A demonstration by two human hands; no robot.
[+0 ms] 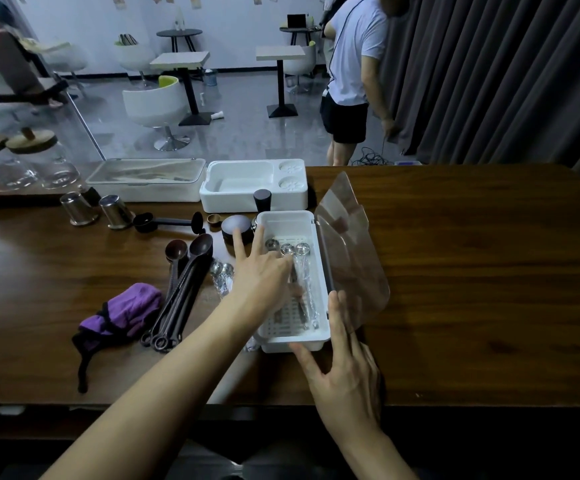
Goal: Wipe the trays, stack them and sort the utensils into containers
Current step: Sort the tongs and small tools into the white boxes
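A white utensil container (283, 217) stands mid-table, its clear hinged lid (350, 251) swung up to the right. Several metal spoons (303, 250) lie inside on a slotted insert. My left hand (259, 277) reaches into it from the left, thumb and forefinger pinching a metal spoon, the other fingers spread. My right hand (342, 372) rests with straight fingers against the container's near right corner and the lid's edge. More metal spoons (222, 271) lie on the table just left of the container. Long dark brown spoons (186, 289) lie further left, beside a purple cloth (125, 308).
A white compartment tray (247, 199) and a lidded white box (143, 183) sit at the far edge. Two metal cups (79, 209), a black scoop (164, 221), a round dark jar (236, 228) and a dark cylinder (262, 199) stand nearby. A person (354, 64) stands beyond the table.
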